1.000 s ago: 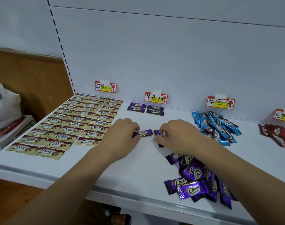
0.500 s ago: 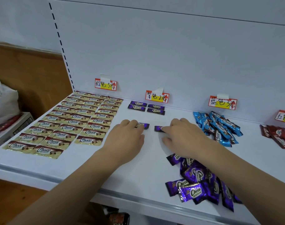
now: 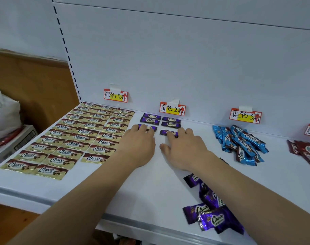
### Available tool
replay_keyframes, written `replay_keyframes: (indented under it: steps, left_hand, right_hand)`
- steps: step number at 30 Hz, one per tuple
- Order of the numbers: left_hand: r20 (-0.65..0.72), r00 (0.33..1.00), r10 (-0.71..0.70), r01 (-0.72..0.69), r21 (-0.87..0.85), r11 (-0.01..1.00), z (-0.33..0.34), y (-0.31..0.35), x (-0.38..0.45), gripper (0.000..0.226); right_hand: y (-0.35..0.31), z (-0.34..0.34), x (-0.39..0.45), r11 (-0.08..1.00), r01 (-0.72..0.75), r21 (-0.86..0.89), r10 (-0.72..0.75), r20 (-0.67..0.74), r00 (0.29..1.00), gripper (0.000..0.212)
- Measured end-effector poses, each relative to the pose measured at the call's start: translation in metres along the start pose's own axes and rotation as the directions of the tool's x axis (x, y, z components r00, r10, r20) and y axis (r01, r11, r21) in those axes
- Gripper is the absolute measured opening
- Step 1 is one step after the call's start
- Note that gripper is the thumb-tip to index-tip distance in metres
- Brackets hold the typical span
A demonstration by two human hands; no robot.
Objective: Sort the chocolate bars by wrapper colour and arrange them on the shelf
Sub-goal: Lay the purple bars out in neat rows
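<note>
On the white shelf [image 3: 150, 183], purple bars lie in two short columns under the purple label [image 3: 172, 109]. My left hand [image 3: 138, 145] lies flat, its fingertips pressing a purple bar [image 3: 151, 127] at the foot of the left column. My right hand [image 3: 183, 149] lies flat too, its fingertips on another purple bar [image 3: 164, 132] below the right column. Two rows of purple bars [image 3: 161, 120] sit behind them. A loose heap of purple bars [image 3: 212, 211] lies near the front edge, under my right forearm.
Gold-brown bars [image 3: 76, 137] fill a neat grid at the left under their label [image 3: 115, 95]. A blue pile [image 3: 242, 144] sits under the blue label [image 3: 245, 116]. Red bars [image 3: 306, 151] lie at the far right. A white bag [image 3: 4, 112] rests on a box beside the shelf.
Both hands have slid away from me toward the back wall, each carrying a purple bar. The bars now lie flat just below the arranged purple rows, with the fingers straightened over them.
</note>
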State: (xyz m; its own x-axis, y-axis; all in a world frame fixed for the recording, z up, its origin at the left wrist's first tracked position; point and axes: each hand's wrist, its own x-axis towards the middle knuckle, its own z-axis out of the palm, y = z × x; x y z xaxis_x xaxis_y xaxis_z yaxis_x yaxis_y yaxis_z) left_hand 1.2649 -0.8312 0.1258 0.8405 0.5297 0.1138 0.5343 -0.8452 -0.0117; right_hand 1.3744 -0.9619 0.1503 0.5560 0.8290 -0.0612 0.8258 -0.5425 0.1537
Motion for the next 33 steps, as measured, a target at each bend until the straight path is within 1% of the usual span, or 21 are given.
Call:
replay_keyframes:
  steps: [5, 9, 16, 33]
  left_hand:
    - [-0.017, 1.0, 0.01, -0.01, -0.018, 1.0, 0.006, -0.003, 0.002, 0.047]
    - [-0.027, 1.0, 0.015, -0.015, -0.024, 1.0, 0.008, -0.003, 0.002, 0.05]
    - [-0.008, 1.0, 0.024, -0.024, -0.024, 0.999, 0.008, -0.003, 0.004, 0.054]
    - [0.015, 1.0, 0.024, -0.024, 0.003, 1.0, 0.011, -0.003, 0.008, 0.056]
  right_hand:
    - [-0.003, 0.003, 0.008, 1.0, -0.023, -0.014, 0.023, 0.006, 1.0, 0.065]
    - [-0.003, 0.008, 0.009, 0.999, -0.024, -0.021, 0.023, -0.027, 0.999, 0.064]
    - [-0.002, 0.01, 0.01, 0.999, -0.028, -0.025, 0.027, -0.02, 0.999, 0.068]
    - [-0.003, 0.012, 0.011, 0.998, -0.052, -0.032, 0.051, -0.021, 0.998, 0.071]
